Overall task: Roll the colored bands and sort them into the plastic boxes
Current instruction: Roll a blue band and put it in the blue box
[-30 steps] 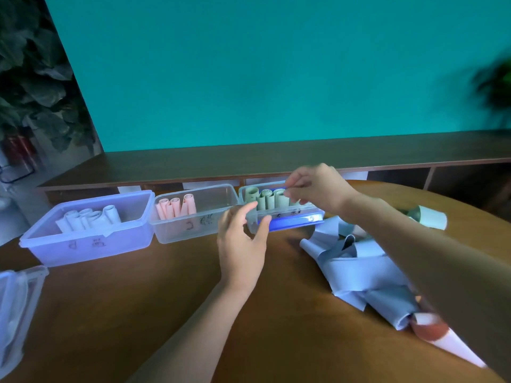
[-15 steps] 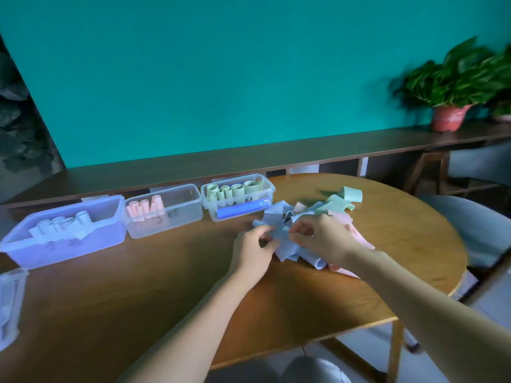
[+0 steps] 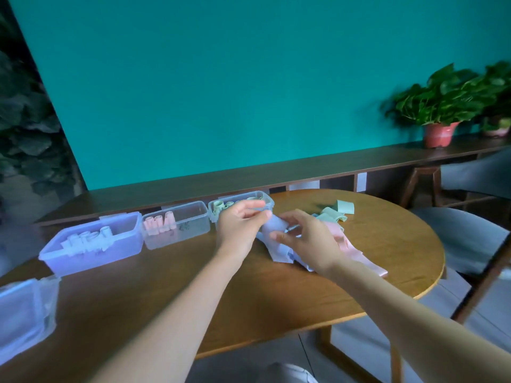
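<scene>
Both hands, left and right, pinched a blue band; dark scribbles on the middle box were too blurry to read.

Pretty soft, even daylight, no harsh shadows or glare. Motion blur smears the potted plant far right and the hands a bit. Wide-angle lens bends the edges; left side goes dark.

We are sitting in a lounge-like room: teal wall, round wooden table, potted plant, cushioned chairs.
</scene>
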Motion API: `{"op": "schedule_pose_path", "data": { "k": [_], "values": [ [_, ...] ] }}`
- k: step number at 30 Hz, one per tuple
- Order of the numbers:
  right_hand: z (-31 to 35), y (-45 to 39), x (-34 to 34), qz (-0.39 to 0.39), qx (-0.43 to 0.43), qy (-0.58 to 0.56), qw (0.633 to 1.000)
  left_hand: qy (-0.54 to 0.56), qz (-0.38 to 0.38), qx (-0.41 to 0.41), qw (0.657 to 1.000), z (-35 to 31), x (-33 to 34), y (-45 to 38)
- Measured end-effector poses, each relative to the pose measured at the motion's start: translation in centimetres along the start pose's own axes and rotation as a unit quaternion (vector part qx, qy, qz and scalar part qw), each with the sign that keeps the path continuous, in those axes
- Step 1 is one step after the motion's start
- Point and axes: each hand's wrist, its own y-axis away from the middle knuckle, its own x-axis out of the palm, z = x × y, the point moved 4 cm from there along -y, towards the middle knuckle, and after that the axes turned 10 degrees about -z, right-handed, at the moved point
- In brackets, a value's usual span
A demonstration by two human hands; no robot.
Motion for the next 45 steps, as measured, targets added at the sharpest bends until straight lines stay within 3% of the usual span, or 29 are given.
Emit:
{"op": "schedule_pose_path", "data": {
  "k": [7,14,20,28,40,45],
  "values": [
    [6.3,-0.4,-1.3,-0.040,0.013,-0.206,0.978,0.038,-0.053,0.060,0.996,-7.0,-4.6,1.0],
    [12.6,0.5,-0.3,-0.010,0.000,-0.287,0.958,-0.004,-0.036,0.067,0.997,-10.1,-11.1,3.9],
    [16.6,2.8,0.8,0.042,-0.026,-0.296,0.954,-0.017,-0.048,0.097,0.994,-12.0,-15.8,6.6],
    [19.0,6.2,3.3,0.132,-0.059,-0.299,0.943,-0.008,-0.124,0.121,0.985,-14.9,-19.4,8.9],
    [21.2,5.5,1.8,0.051,-0.021,-0.379,0.924,-0.038,-0.033,0.114,0.992,-14.9,-20.2,11.5],
    [20.8,6.1,1.5,0.089,-0.049,-0.335,0.937,-0.013,-0.088,0.119,0.989,-15.2,-20.0,10.9]
  ]
}}
